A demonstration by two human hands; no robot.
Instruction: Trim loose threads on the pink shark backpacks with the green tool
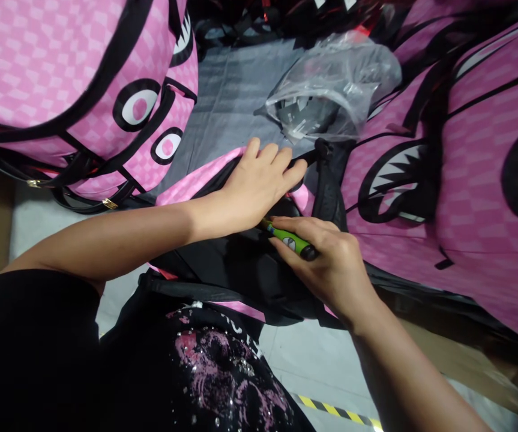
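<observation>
A backpack (236,258) with black straps and pink checked edges lies in front of me, its black side facing up. My left hand (259,186) presses on it, the fingers bent over the fabric; what lies under the palm is hidden. In my right hand (331,258) is a green-handled tool (292,240) with a black end, pinched between thumb and fingers. Its front end points toward the left hand's heel and touches or nearly touches the black fabric; the exact kind of tool does not show.
Pink checked bags with eye prints (146,108) stand at the left. More pink bags (488,180) with shark-mouth prints fill the right side. Behind the hands, a clear plastic bag (340,84) rests on a grey surface (227,96). Yellow-black tape (331,409) marks the floor.
</observation>
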